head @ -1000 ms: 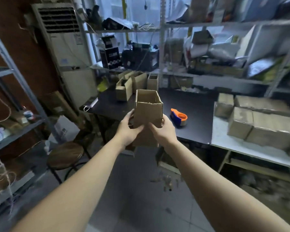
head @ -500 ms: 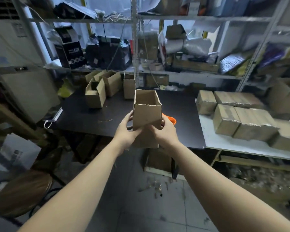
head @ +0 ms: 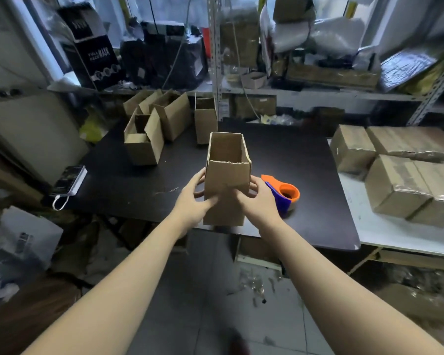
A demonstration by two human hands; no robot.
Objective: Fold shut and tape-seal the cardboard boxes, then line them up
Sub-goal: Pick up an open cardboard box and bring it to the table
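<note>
You hold a tall brown cardboard box upright between both hands, and its top is open. Your left hand grips its left side and your right hand grips its right side. Both thumbs press on the near face, and the fingers curl round the sides. The box is over the near edge of the black table. I cannot tell if its bottom touches the table.

Just to the right of your right hand, partly hidden behind it, an orange and blue tape dispenser lies on the table. Past your left hand, farther back on the table, stand some small open cardboard boxes in a loose bunch with their flaps up. One more of them stands almost straight behind the box you hold. Far to the left of your left hand, at the table's edge, lies a dark flat gadget with a white cable hanging off it.

Well to the right of your right hand is a white table, set right against the black one. On it, brown taped boxes sit packed close together, shiny with tape.

Behind both tables stand grey metal shelves, stuffed with bags, cartons and wires. A black carton with the word MASK on it leans there, far past your left hand. Under your arms is a grey tiled floor. Small scraps lie on it, just left of your right forearm.
</note>
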